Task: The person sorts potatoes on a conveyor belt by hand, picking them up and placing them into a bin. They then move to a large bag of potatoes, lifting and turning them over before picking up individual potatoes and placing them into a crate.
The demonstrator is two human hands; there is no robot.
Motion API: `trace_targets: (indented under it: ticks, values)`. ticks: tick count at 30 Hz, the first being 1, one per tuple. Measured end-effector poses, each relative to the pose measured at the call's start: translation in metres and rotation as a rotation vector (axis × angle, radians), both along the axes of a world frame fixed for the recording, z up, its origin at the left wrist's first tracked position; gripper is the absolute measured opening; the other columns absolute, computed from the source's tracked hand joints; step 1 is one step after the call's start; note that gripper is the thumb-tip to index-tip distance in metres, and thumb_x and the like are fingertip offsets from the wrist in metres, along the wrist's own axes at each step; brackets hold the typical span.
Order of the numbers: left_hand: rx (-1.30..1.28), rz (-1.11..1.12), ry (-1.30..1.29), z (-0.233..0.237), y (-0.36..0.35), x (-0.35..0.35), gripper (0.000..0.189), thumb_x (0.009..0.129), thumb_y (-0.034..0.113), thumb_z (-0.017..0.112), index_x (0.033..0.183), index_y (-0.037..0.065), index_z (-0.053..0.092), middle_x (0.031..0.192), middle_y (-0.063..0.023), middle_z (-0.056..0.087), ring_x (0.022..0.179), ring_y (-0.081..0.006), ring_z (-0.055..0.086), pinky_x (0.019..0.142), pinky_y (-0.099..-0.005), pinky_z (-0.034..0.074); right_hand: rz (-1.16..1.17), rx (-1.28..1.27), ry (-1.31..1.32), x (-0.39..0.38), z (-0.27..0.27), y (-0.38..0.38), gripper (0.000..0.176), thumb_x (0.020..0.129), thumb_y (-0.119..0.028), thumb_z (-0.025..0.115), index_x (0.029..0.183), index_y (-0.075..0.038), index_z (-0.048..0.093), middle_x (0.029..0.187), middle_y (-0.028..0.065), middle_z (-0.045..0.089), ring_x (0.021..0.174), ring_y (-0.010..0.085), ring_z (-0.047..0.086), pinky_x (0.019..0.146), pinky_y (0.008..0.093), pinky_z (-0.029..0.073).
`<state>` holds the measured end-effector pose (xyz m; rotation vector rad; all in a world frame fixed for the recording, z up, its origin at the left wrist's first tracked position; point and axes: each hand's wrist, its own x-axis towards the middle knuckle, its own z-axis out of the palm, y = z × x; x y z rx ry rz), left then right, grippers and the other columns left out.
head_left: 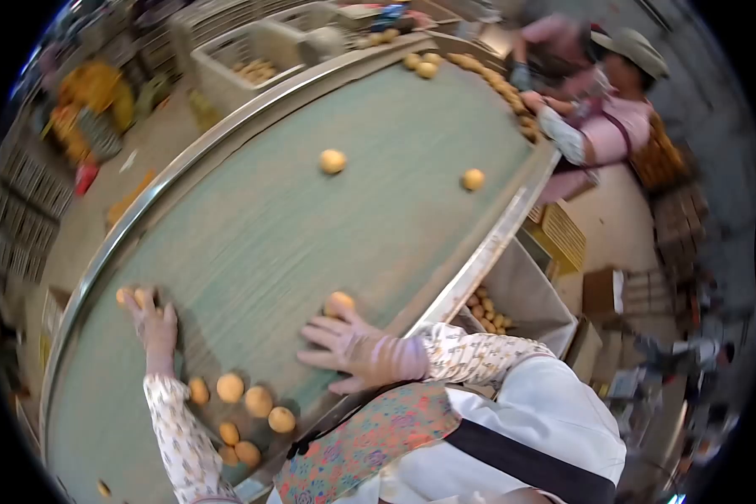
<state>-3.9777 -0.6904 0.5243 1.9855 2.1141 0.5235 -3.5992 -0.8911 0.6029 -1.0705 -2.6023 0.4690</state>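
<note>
My left hand, in a thin pale glove, reaches toward the far rim of a green conveyor belt. Its fingers are curled over a potato, partly covered by them. My right hand, gloved too, is held low over the belt by its near edge, fingers spread. Just beyond its fingers is another potato, partly hidden by the hand. Between my forearms lies a loose group of several potatoes. Two single potatoes, one mid-belt and one to the right, sit farther up.
A metal rim borders the belt. Below its near side stands a crate with potatoes inside. Across the belt is a pale crate, also holding potatoes. At the far end a co-worker handles potatoes piled along the edge.
</note>
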Motion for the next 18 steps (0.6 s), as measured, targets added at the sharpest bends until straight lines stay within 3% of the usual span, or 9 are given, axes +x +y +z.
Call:
trace_targets:
  ticks: [1, 3, 4, 7, 10, 11, 13, 16, 18]
  values:
    - [0.221, -0.186, 0.100, -0.019, -0.004, 0.009, 0.047, 0.082, 0.012, 0.071, 0.128, 0.009, 0.060, 0.163, -0.0284, 0.021, 0.139, -0.0467, 0.042, 0.113, -0.0482, 0.040, -0.059, 0.036, -0.033, 0.007, -0.003, 0.002, 0.066, 0.079, -0.038, 0.074, 0.136, -0.011, 0.055, 0.139, 0.0229, 0.049, 0.131, 0.0401, 0.047, 0.109, 0.0630, 0.031]
    - [0.257, -0.304, 0.021, -0.005, -0.025, 0.047, 0.045, 0.079, 0.007, 0.068, 0.124, 0.007, 0.061, 0.155, -0.0230, 0.038, 0.132, -0.0453, 0.048, 0.107, -0.0494, 0.043, -0.101, 0.085, -0.080, 0.024, -0.013, 0.012, 0.067, 0.079, -0.039, 0.074, 0.137, -0.011, 0.055, 0.141, 0.0226, 0.048, 0.133, 0.0391, 0.045, 0.110, 0.0646, 0.029]
    - [0.237, -0.354, -0.023, -0.008, -0.034, 0.063, 0.045, 0.079, 0.006, 0.068, 0.123, 0.008, 0.062, 0.152, -0.0218, 0.043, 0.129, -0.0446, 0.050, 0.105, -0.0498, 0.044, -0.295, 0.185, -0.256, 0.041, -0.020, 0.021, 0.069, 0.078, -0.038, 0.074, 0.139, -0.012, 0.054, 0.141, 0.0225, 0.049, 0.134, 0.0389, 0.045, 0.110, 0.0621, 0.031]
    - [0.155, -0.567, -0.065, 0.017, -0.094, 0.095, 0.044, 0.080, 0.011, 0.068, 0.124, 0.012, 0.062, 0.139, -0.0189, 0.052, 0.122, -0.0403, 0.051, 0.106, -0.0499, 0.041, -0.892, 0.077, -0.145, 0.067, 0.002, 0.026, 0.069, 0.081, -0.042, 0.072, 0.141, -0.014, 0.053, 0.143, 0.0231, 0.048, 0.136, 0.0398, 0.045, 0.111, 0.0603, 0.032]
    - [0.153, -0.781, -0.022, 0.040, -0.144, 0.115, 0.053, 0.078, 0.028, 0.075, 0.127, 0.012, 0.061, 0.136, -0.0172, 0.052, 0.123, -0.0379, 0.048, 0.111, -0.0589, 0.031, -0.377, 0.066, -0.033, 0.051, -0.001, -0.007, 0.069, 0.084, -0.047, 0.069, 0.142, -0.014, 0.053, 0.147, 0.0250, 0.045, 0.137, 0.0417, 0.044, 0.111, 0.0590, 0.034]
    - [0.148, -0.788, -0.018, 0.049, -0.152, 0.118, 0.057, 0.077, 0.030, 0.077, 0.128, 0.012, 0.061, 0.136, -0.0172, 0.052, 0.123, -0.0377, 0.049, 0.110, -0.0578, 0.032, -0.236, -0.108, -0.104, 0.042, 0.002, -0.015, 0.078, 0.084, -0.057, 0.065, 0.146, -0.013, 0.050, 0.152, 0.0245, 0.041, 0.141, 0.0400, 0.041, 0.114, 0.0576, 0.031]
    - [0.119, -0.807, -0.027, 0.063, -0.167, 0.122, 0.064, 0.075, 0.036, 0.080, 0.130, 0.013, 0.061, 0.135, -0.0171, 0.052, 0.121, -0.0373, 0.049, 0.107, -0.0555, 0.034, -0.152, -0.111, -0.185, 0.040, -0.004, -0.010, 0.076, 0.084, -0.053, 0.067, 0.144, -0.010, 0.051, 0.149, 0.0253, 0.044, 0.138, 0.0411, 0.043, 0.112, 0.0583, 0.032]
    - [-0.029, -0.664, -0.150, 0.076, -0.184, 0.116, 0.074, 0.071, 0.041, 0.083, 0.135, 0.013, 0.058, 0.133, -0.0163, 0.053, 0.115, -0.0370, 0.052, 0.100, -0.0525, 0.039, -0.561, -0.050, -0.338, 0.049, 0.004, 0.030, 0.073, 0.083, -0.048, 0.070, 0.142, -0.009, 0.052, 0.144, 0.0248, 0.047, 0.134, 0.0412, 0.045, 0.110, 0.0579, 0.034]
    - [-0.023, -0.688, -0.140, 0.080, -0.193, 0.111, 0.079, 0.069, 0.040, 0.084, 0.138, 0.014, 0.056, 0.132, -0.0159, 0.054, 0.111, -0.0367, 0.054, 0.096, -0.0505, 0.041, -0.524, 0.027, -0.116, 0.044, 0.012, 0.033, 0.072, 0.082, -0.046, 0.071, 0.141, -0.009, 0.052, 0.141, 0.0244, 0.049, 0.132, 0.0416, 0.046, 0.109, 0.0570, 0.035]
